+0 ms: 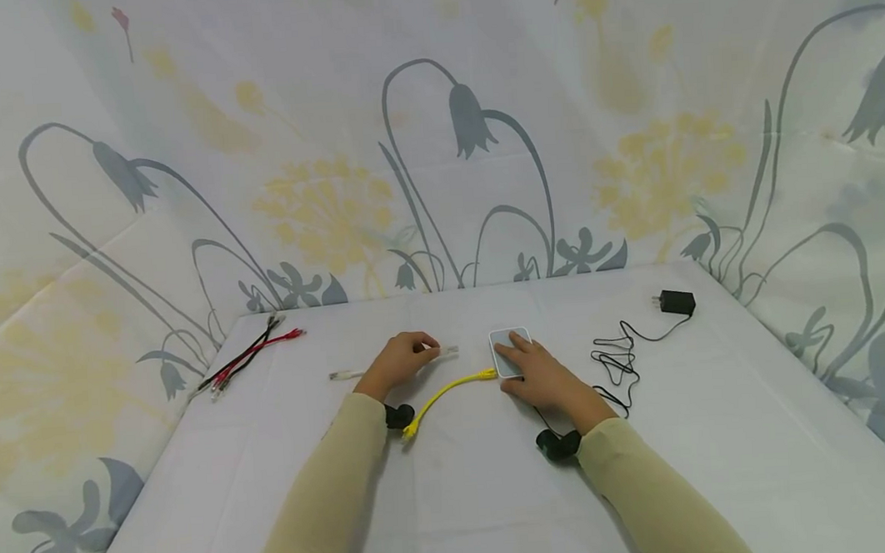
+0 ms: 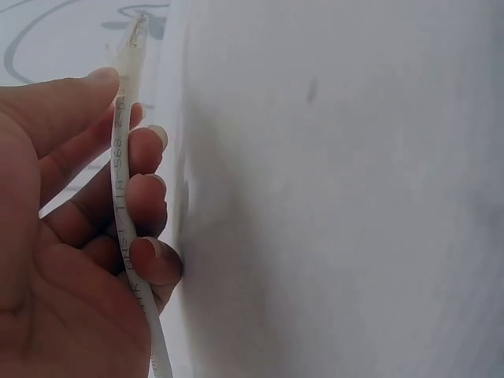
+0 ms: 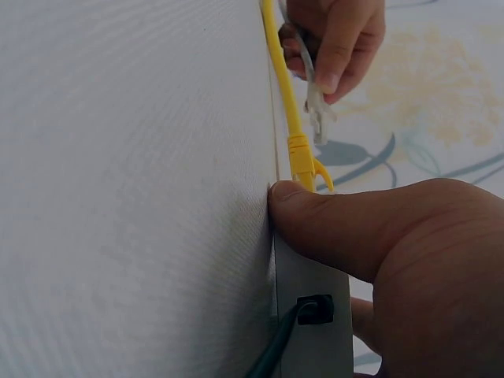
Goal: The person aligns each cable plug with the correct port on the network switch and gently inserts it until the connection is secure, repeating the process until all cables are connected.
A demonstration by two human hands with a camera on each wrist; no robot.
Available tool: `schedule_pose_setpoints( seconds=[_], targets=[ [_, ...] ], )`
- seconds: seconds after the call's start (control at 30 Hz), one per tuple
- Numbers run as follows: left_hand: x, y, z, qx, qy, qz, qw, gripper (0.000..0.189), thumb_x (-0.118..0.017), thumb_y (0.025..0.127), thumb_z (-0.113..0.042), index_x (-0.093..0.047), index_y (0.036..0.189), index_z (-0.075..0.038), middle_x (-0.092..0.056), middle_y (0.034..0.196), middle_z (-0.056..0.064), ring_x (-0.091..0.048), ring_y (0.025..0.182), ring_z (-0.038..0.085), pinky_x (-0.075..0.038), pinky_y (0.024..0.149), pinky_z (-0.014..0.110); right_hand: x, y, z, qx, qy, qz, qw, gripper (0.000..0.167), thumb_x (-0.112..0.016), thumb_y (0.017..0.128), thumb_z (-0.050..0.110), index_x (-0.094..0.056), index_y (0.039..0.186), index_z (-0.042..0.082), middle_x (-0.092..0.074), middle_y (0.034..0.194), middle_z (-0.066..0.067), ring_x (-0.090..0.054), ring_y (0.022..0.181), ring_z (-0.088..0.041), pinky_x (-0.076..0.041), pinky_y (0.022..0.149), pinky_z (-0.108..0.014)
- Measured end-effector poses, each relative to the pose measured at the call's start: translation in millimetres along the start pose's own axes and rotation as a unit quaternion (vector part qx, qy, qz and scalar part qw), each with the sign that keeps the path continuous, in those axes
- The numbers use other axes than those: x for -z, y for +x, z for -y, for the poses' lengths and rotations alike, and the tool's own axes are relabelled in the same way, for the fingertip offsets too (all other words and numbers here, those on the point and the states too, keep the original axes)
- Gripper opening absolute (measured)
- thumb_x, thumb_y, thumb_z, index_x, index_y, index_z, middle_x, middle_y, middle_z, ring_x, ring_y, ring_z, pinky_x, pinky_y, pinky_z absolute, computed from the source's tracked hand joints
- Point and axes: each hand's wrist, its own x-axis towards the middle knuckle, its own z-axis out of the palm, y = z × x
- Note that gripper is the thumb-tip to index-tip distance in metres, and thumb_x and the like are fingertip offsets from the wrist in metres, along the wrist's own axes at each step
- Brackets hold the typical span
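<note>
My left hand [image 1: 402, 364] pinches a white Ethernet cable [image 2: 121, 185] between thumb and fingertips, just behind its clear plug [image 2: 135, 35]. The cable's other end [image 1: 345, 374] sticks out to the left of that hand. On the table, my right hand [image 1: 547, 379] holds a small white network box [image 1: 506, 367], fingers over its top and thumb [image 3: 331, 228] against its near side. A yellow Ethernet cable [image 1: 448, 386] meets the box's left side; its other plug lies loose toward me. A dark power cord [image 3: 276, 346] enters a port in the box's side.
Several black and red cables [image 1: 247, 358] lie in a bundle at the table's left edge. At the right sits a black power adapter [image 1: 677, 302], its thin cord [image 1: 618, 359] loosely looped beside my right hand. A flower-printed cloth [image 1: 438, 185] rises behind the white tabletop [image 1: 455, 510].
</note>
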Motion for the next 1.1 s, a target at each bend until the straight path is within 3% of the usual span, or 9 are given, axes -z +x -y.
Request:
schedule_pose_setpoints(
  seconds=[0.83, 1.1],
  targets=[
    [-20.3, -4.2, -15.1, -0.021, -0.002, 0.002, 0.9998, 0.022, -0.06, 0.096, -0.035, -0.072, 0.107, -0.021, -0.063, 0.089, 0.0, -0.053, 0.075, 0.016, -0.045, 0.066, 0.028, 0.0, 1.3, 1.5, -0.013, -0.005, 0.008, 0.9999, 0.065, -0.061, 0.094, 0.033, -0.033, 0.152, 0.02, -0.016, 0.162, -0.015, -0.016, 0.145, -0.048, -0.025, 0.112, -0.063],
    [-23.7, -3.9, -21.5, -0.038, 0.012, 0.01, 0.9992, 0.022, -0.059, 0.097, -0.034, -0.072, 0.106, -0.019, -0.068, 0.102, -0.001, -0.058, 0.088, 0.014, -0.049, 0.082, 0.033, 0.2, 0.8, 0.9, -0.005, -0.003, 0.003, 1.0, 0.065, -0.061, 0.094, 0.033, -0.034, 0.152, 0.019, -0.017, 0.161, -0.016, -0.017, 0.145, -0.049, -0.026, 0.111, -0.063]
  ],
)
